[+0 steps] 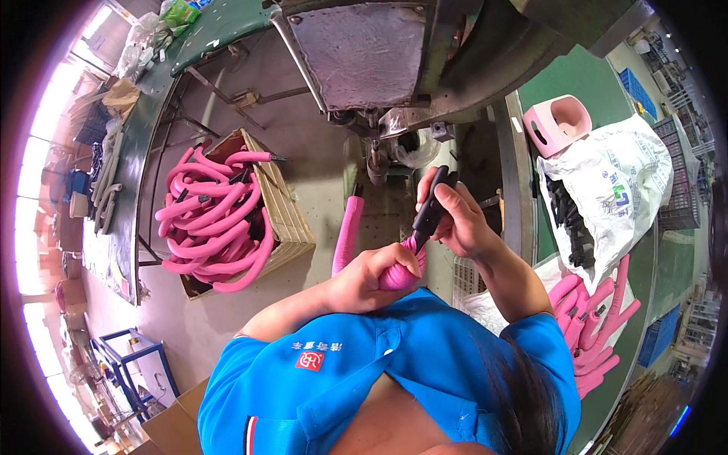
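Observation:
In front of my chest, my left hand (375, 277) is wrapped round a pink foam-covered tube (397, 279), its fingers closed. My right hand (461, 216) grips a black plastic fitting (431, 206), with the thumb on its side. The fitting's lower end meets the pink foam just above my left fist; how far it goes in cannot be seen. Left of my hands, a length of pink tube (348, 233) with a black end points up toward the machine. Whether it belongs to the tube in my fist is hidden.
Ahead stands a metal machine (360, 57). At left, a box (292, 220) holds several bent pink tubes (216, 220). On the green table at right lie a white sack (618, 182) of black fittings (569, 224), a pink plastic holder (557, 125) and more pink tubes (588, 326).

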The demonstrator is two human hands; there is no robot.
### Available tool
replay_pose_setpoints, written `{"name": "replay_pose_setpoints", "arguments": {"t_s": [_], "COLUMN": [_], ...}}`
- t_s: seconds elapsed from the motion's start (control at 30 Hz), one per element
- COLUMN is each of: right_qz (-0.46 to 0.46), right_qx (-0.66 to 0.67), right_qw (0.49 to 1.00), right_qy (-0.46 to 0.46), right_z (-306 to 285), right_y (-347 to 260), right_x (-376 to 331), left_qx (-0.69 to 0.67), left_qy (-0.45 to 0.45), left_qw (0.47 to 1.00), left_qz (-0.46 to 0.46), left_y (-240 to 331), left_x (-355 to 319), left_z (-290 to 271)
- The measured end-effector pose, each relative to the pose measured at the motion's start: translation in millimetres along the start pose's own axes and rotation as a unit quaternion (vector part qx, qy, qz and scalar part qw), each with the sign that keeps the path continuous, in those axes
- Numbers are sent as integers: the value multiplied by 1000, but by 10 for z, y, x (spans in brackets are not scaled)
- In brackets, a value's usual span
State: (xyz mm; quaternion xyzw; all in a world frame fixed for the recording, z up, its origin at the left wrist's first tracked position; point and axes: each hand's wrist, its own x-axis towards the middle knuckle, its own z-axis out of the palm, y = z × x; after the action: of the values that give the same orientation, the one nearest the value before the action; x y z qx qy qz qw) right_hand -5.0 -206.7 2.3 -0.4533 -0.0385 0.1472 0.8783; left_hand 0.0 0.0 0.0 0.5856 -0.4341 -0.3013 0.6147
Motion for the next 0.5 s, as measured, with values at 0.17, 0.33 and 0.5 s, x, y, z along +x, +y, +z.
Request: {"name": "replay_pose_setpoints", "arguments": {"t_s": [0.17, 0.33, 0.5], "right_qz": [-8, -23, -126], "right_qx": [41, -178, -299], "right_qw": [992, 956, 909], "right_qy": [119, 232, 260], "right_z": [-170, -497, -574], "right_y": [168, 309, 348], "right_x": [345, 876, 1510], "left_qx": [-3, -20, -6], "left_qy": [31, 57, 126], "left_qw": [998, 997, 992], "left_qz": [-56, -41, -30], "left_y": [-88, -503, -688], "left_x": [98, 109, 305], "left_z": [-202, -402, -671]}}
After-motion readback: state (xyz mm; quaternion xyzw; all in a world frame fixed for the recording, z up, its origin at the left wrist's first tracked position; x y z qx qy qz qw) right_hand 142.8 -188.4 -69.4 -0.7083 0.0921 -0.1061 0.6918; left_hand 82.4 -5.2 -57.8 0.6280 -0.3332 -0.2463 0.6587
